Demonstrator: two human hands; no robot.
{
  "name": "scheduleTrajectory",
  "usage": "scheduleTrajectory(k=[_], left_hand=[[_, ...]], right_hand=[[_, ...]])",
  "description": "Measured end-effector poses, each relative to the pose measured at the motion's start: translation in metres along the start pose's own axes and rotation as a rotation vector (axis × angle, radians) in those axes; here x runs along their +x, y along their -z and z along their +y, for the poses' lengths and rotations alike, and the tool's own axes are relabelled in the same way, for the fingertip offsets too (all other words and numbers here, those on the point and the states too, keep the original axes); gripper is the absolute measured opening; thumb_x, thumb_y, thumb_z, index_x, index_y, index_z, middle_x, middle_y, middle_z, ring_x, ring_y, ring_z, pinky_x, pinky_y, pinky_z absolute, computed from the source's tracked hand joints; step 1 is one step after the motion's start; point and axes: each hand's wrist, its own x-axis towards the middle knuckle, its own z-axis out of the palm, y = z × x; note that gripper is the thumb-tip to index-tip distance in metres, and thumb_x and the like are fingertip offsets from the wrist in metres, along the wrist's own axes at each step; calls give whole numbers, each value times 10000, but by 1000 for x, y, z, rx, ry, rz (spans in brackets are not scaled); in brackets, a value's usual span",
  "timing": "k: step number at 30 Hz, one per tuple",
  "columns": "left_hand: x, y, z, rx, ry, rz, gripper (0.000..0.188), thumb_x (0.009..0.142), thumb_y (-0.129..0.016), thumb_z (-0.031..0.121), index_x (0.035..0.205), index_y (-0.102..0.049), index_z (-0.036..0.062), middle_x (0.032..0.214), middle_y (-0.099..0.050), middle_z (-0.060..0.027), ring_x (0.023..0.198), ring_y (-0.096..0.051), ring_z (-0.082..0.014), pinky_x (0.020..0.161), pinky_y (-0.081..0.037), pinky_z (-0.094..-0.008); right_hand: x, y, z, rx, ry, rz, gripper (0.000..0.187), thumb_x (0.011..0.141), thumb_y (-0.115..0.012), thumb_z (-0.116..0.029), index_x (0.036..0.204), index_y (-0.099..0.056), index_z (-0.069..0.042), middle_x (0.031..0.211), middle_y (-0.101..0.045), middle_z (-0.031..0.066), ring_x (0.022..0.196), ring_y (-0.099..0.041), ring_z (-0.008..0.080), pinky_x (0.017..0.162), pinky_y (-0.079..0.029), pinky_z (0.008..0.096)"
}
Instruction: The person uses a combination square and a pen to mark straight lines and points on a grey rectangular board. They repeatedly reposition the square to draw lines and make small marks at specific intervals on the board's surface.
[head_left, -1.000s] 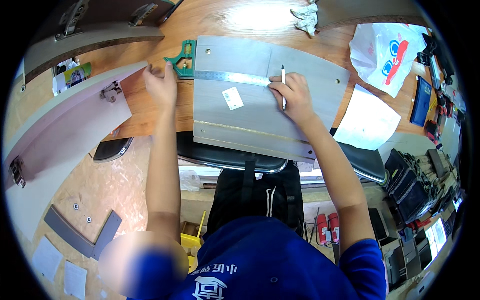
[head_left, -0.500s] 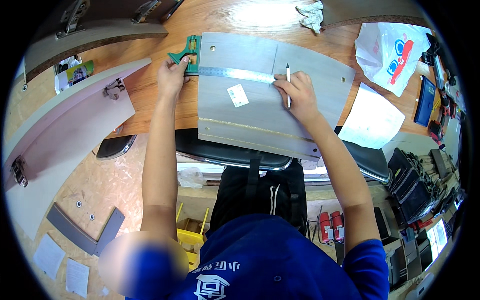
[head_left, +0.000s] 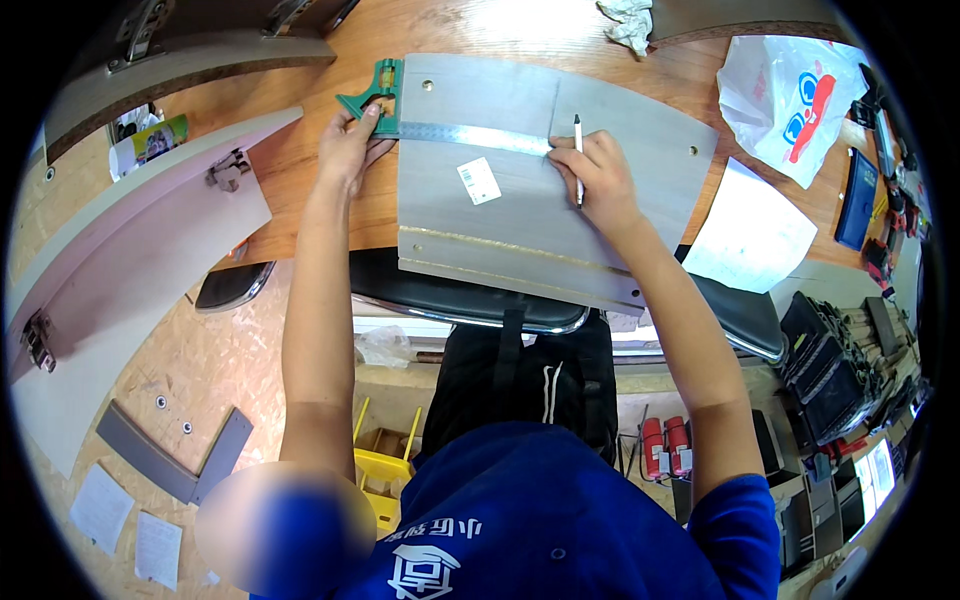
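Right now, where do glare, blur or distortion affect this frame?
Head view: glare whitens the wooden table near the top edge; head view: a heavily blurred oval patch sits at lower left; head view: the white panel bows along the fisheye's dark rim; head view: left hand, right hand and pen look fairly sharp.

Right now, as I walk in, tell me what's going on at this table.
The person's left hand holds a green-headed combination square at the left edge of a grey panel. Its steel blade lies across the panel. The right hand grips a white pen by the blade's far end. The panel rests on the wooden table.
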Motion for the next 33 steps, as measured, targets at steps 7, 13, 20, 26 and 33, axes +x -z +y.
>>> scheduleTrajectory(k=[7,13,20,26,33], left_hand=[[-2,4,2,85,12,-33,329,1028,-732,224,1268,-561,77,1109,-752,-89,1010,-752,-225,909,-647,-388],[-1,6,1,67,-1,-58,317,1029,-731,222,1262,-565,85,1113,-744,-86,994,-750,-216,904,-646,-390],[-1,4,5,110,27,-39,315,1033,-722,214,1263,-557,75,1128,-732,-102,1007,-746,-222,911,-650,-394],[-5,0,8,90,8,-35,329,1029,-729,213,1255,-552,53,1119,-726,-108,998,-748,-226,919,-652,-402],[-7,-1,7,82,-2,-36,314,1031,-724,195,1261,-559,59,1110,-724,-93,1000,-743,-203,917,-659,-376]], right_hand=[[0,1,1,-13,6,7,180,826,-782,-62,985,-715,-111,1072,-754,-6,920,-619,242,828,-509,398],[0,4,-2,-30,-2,-4,152,842,-791,-81,969,-716,-116,1082,-759,-15,936,-627,233,842,-497,393],[-1,4,-5,-47,-12,17,150,838,-805,-93,955,-714,-115,1075,-766,-13,940,-632,228,860,-495,389],[-1,4,-4,-43,-17,18,145,841,-803,-87,951,-711,-107,1077,-770,-14,934,-633,225,865,-494,385],[-2,4,-5,-39,-20,20,139,840,-803,-83,943,-710,-105,1079,-771,-14,927,-632,223,859,-494,384]])
